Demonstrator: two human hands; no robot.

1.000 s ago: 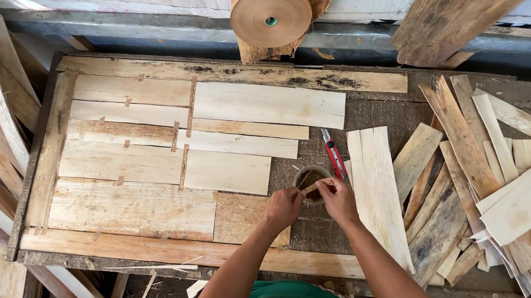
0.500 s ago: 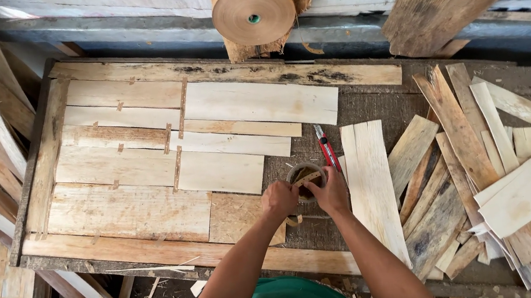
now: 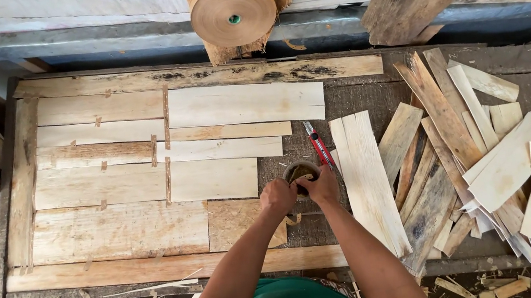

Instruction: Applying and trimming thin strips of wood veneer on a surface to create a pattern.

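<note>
- Here, I see both hands meeting at a small roll of brown tape (image 3: 301,171) that lies on the dark bench top (image 3: 355,95), just right of the laid veneer sheets and near the middle of the view.
- My left hand (image 3: 278,198) is curled shut against the near-left edge of the roll, fingers bent in on it; I read that as a grip on the roll.
- My right hand (image 3: 320,186) is closed too, pressed to the roll's near-right side, with the fingertips pinched at the rim. Whether they hold a loose tape end I cannot tell, since the hand hides it.
- The two hands touch each other over the near side of the roll.
- A red utility knife (image 3: 318,144) lies just to the far right of the roll, pointing far-left to near-right, close beside it but not in either hand.
- To the right of the knife, a pale long veneer strip (image 3: 368,183) lies lengthwise from far to near.
- Further right is a loose heap of veneer offcuts (image 3: 488,159), overlapping at many angles.
- To the left, a patchwork of pale veneer sheets (image 3: 144,173) lies flat inside a wooden frame (image 3: 22,190), joined edge to edge with short brown tape tabs across the seams.
- At the far side, above the bench, a large roll of brown tape (image 3: 233,10) hangs on a wooden post.
</note>
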